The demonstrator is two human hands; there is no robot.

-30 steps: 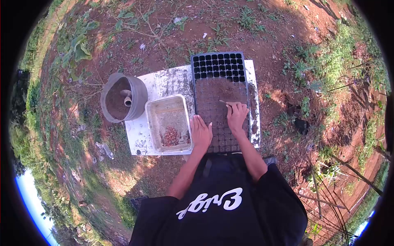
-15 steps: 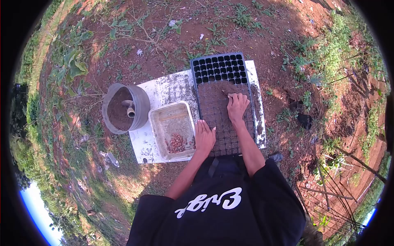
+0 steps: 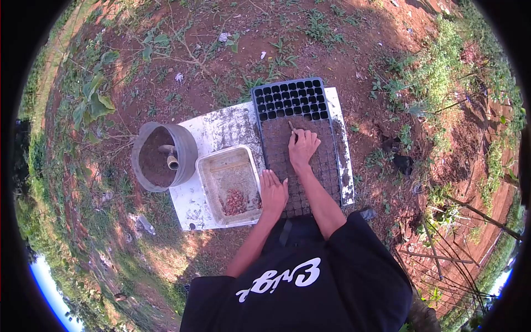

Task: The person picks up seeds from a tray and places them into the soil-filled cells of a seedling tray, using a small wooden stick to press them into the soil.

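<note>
A black seedling tray (image 3: 335, 144) lies lengthwise before me, most of its cells filled with dark soil. Its far rows show bare black cells. My right hand (image 3: 303, 148) is over the soil-filled part, fingers closed around a short brown stick (image 3: 291, 126) whose tip points to the far rows. My left hand (image 3: 273, 193) rests with fingers stretched out along the tray's left edge, beside a rectangular plastic basin (image 3: 201, 182). Reddish-brown seed-like pieces (image 3: 235, 202) lie heaped in the basin's near part.
Under the tray and basin is a stained white board (image 3: 220, 126). A grey round bucket (image 3: 189, 152) at the left holds soil and a tool with a tubular handle (image 3: 172, 162). Reddish ground with weeds and thin branches surrounds the board.
My right hand has shifted left across the soil with the stick. The left hand stays at the tray's left edge. The whole view has tilted slightly.
</note>
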